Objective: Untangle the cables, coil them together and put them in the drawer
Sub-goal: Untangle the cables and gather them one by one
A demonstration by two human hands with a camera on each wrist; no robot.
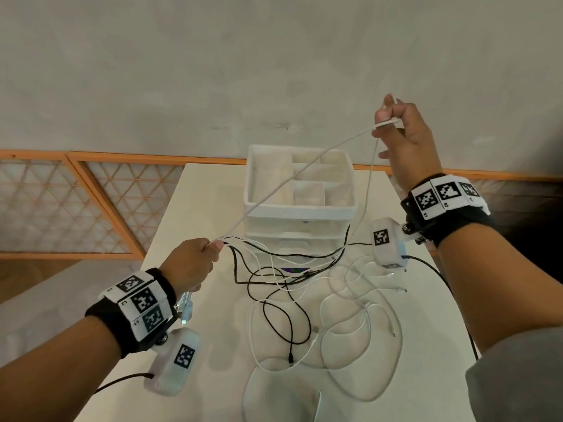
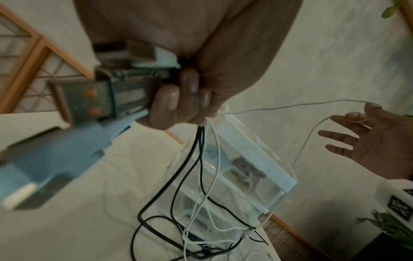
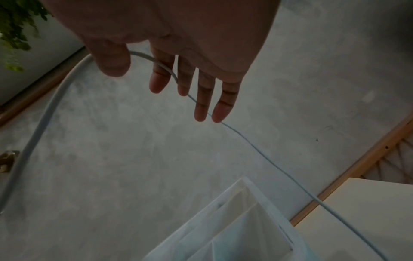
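My left hand is held low over the table and grips a bundle of black and white cable ends in its fist. From that fist one white cable runs up and right to my raised right hand. It lies over the thumb and across straight, spread fingers, then hangs back down to the table. The remaining cables form a loose black and white tangle on the tabletop. Behind it stands a white drawer unit with its front drawers closed.
The drawer unit carries an open divided tray on top, at the table's far middle. A wall with an orange-framed lattice panel runs behind. Leafy plants stand to the right. Loose white loops reach the table's near edge.
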